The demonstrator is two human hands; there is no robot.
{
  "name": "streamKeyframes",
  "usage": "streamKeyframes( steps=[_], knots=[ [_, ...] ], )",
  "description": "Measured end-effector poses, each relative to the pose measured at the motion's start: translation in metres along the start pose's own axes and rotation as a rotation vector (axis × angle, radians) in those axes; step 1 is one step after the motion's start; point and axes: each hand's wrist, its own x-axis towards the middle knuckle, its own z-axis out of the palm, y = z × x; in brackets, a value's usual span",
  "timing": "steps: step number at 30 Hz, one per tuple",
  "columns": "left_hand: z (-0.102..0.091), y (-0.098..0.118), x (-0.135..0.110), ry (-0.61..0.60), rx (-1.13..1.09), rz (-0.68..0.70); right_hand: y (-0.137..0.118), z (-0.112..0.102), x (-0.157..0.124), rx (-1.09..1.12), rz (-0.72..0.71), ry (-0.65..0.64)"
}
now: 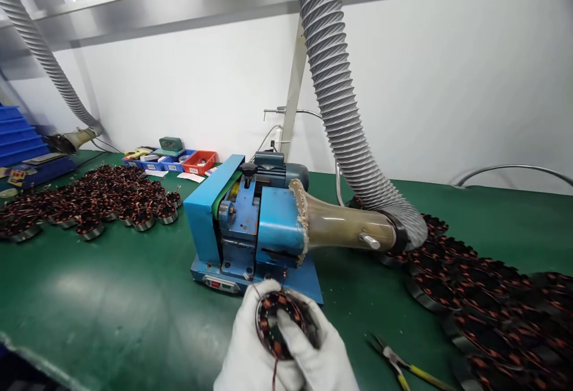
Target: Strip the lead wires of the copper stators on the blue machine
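Note:
Both my hands wear white gloves and hold one round motor stator [274, 314] wound with copper coils, just in front of a blue bench machine [250, 224]. My left hand [245, 349] cups the stator's left side. My right hand [320, 355] grips its right side, with the thumb pressed into the stator's centre. A thin wire hangs down from the stator between my hands.
A ribbed grey extraction hose [340, 110] feeds a clear nozzle [349, 227] on the machine. Several stators lie heaped at the left [89, 200] and at the right [483, 295]. Yellow-handled pliers [398, 362] lie on the green mat. Small coloured bins [188, 161] stand at the back.

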Motion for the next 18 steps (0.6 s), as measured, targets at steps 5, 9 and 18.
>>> streamKeyframes(
  steps=[5,9,18],
  knots=[
    [0.020,0.006,0.033,0.114,-0.355,-0.079,0.006,0.005,0.043,-0.132,-0.062,0.031],
    [0.022,0.008,0.038,0.121,-0.370,0.020,0.000,0.006,0.053,-0.168,-0.124,0.012],
    [0.026,0.000,0.048,0.093,-0.417,-0.007,-0.001,-0.001,0.052,-0.207,-0.145,0.028]
  ],
)
